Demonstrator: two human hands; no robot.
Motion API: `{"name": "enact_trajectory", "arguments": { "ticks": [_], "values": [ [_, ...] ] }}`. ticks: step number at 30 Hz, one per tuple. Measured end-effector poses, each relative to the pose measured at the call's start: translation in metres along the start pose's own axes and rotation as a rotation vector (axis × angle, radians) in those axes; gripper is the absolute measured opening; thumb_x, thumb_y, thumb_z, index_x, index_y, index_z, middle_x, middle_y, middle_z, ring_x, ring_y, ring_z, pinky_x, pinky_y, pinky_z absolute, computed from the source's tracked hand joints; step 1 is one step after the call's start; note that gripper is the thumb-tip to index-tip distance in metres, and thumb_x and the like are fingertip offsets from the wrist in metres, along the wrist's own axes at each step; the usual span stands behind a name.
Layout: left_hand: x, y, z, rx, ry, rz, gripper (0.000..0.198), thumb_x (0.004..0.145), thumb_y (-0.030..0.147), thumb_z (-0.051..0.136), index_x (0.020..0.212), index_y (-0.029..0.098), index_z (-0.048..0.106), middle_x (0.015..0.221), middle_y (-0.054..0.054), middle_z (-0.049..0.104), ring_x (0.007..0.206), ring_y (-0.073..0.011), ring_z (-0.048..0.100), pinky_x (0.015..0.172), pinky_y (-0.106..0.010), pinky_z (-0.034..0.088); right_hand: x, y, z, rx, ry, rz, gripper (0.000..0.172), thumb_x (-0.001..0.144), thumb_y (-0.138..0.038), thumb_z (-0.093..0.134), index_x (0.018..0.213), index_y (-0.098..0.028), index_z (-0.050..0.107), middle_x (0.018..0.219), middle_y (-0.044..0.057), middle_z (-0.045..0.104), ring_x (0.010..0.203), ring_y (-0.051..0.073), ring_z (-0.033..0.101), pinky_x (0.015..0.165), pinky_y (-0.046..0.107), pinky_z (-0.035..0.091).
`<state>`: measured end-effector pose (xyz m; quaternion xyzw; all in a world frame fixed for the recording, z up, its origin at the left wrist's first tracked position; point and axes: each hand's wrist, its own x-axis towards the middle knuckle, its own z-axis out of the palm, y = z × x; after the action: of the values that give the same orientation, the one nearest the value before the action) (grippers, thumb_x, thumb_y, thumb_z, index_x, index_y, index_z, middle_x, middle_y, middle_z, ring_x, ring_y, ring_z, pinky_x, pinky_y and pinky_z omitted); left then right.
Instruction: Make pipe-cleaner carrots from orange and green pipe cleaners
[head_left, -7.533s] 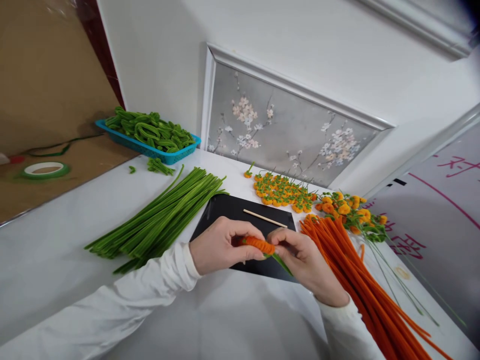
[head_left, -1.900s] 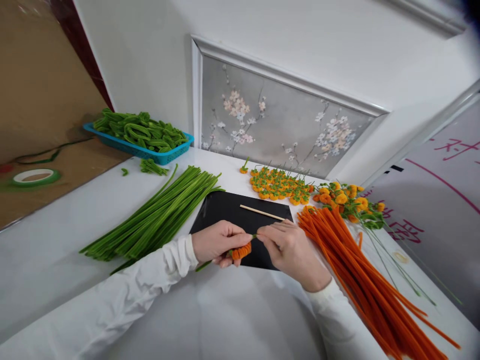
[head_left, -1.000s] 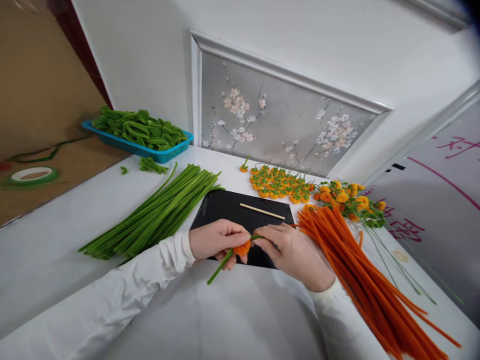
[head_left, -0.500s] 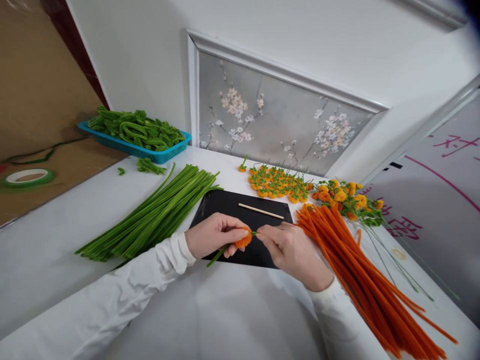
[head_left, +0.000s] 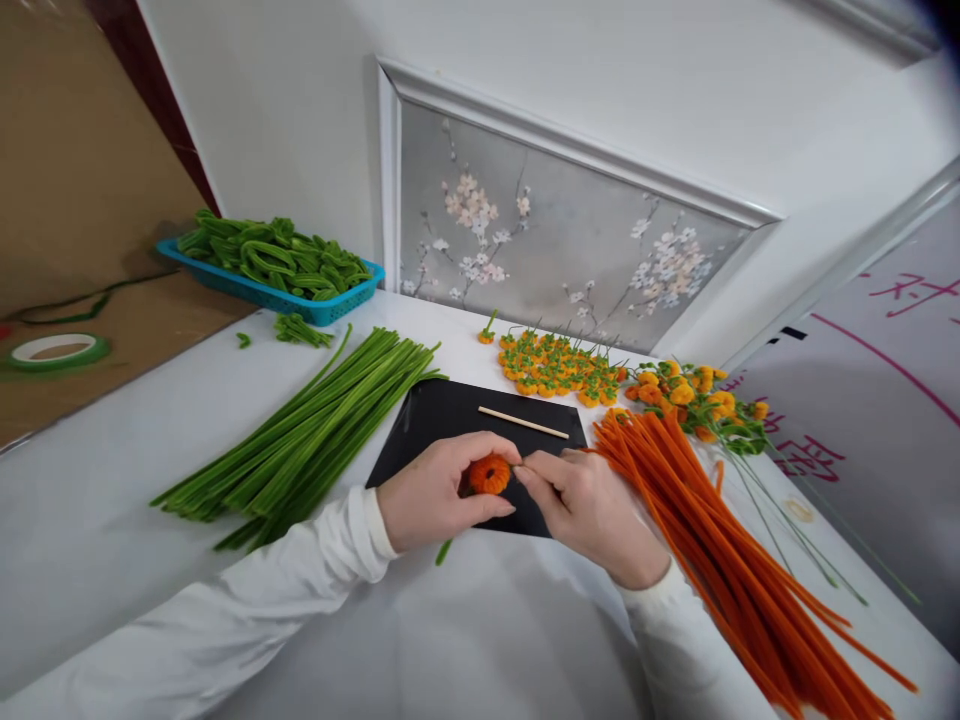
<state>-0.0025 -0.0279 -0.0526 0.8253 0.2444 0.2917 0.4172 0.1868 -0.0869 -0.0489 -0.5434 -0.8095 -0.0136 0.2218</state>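
Note:
My left hand (head_left: 442, 490) curls around a small orange pipe-cleaner flower (head_left: 489, 474), its ribbed round face turned up toward me with a dark centre. Below that hand pokes a green pipe cleaner (head_left: 444, 552), most of it hidden by the fingers. My right hand (head_left: 581, 500) is closed in a pinch right at the flower's right edge, on what looks like the end of the green pipe cleaner, barely visible between the fingertips. Both hands hover over a black mat (head_left: 442, 410), where a thin wooden stick (head_left: 523, 422) lies.
Long green pipe cleaners (head_left: 322, 430) lie left, orange ones (head_left: 720, 560) right. Rows of small orange flowers (head_left: 555, 365) and stemmed blossoms (head_left: 690, 395) sit behind. A blue basket (head_left: 300, 306) of green loops and a roll of green tape (head_left: 101, 352) are further left.
My left hand has turned and opened its grip around the flower, whose face now points up toward me. The green piece between flower and right fingertips shows less. My right hand stays nearly still.

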Motion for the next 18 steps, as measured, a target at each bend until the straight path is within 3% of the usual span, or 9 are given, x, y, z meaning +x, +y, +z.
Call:
{"name": "enact_trajectory", "arguments": {
  "ticks": [3,7,12,18],
  "values": [
    [-0.001,0.002,0.001,0.152,0.067,0.096,0.02,0.074,0.017,0.063,0.094,0.016,0.061,0.089,-0.003,0.064,0.08,-0.0152,0.058,0.074,-0.028,0.047,0.0,-0.001,0.0,-0.002,-0.022,-0.004,0.032,0.095,-0.029,0.04,0.071,-0.018,0.058,0.053,-0.001,0.053,0.05,0.012,0.047,0.053,0.025,0.023],
    [-0.002,0.004,0.0,0.16,0.11,0.172,0.018,0.074,0.014,0.059,0.092,0.014,0.06,0.091,-0.005,0.064,0.081,-0.0152,0.059,0.076,-0.028,0.048,0.001,-0.002,-0.002,0.011,-0.037,-0.022,0.03,0.094,-0.028,0.04,0.071,-0.019,0.057,0.053,-0.001,0.052,0.051,0.012,0.047,0.054,0.025,0.023],
    [-0.004,0.004,-0.001,0.198,0.105,0.101,0.012,0.075,0.021,0.06,0.085,0.015,0.059,0.076,-0.002,0.06,0.066,-0.0127,0.054,0.06,-0.024,0.046,0.0,-0.002,-0.007,0.037,-0.055,-0.035,0.031,0.095,-0.027,0.039,0.069,-0.019,0.055,0.053,-0.001,0.051,0.052,0.012,0.046,0.056,0.024,0.026],
    [-0.003,0.005,-0.002,0.168,0.137,0.126,0.013,0.076,0.017,0.057,0.087,0.013,0.06,0.078,-0.004,0.061,0.066,-0.0126,0.055,0.059,-0.024,0.047,-0.006,0.008,-0.009,0.055,-0.048,0.032,0.035,0.096,-0.034,0.038,0.069,-0.019,0.054,0.055,-0.001,0.049,0.053,0.012,0.047,0.056,0.023,0.029]
  ]
}}
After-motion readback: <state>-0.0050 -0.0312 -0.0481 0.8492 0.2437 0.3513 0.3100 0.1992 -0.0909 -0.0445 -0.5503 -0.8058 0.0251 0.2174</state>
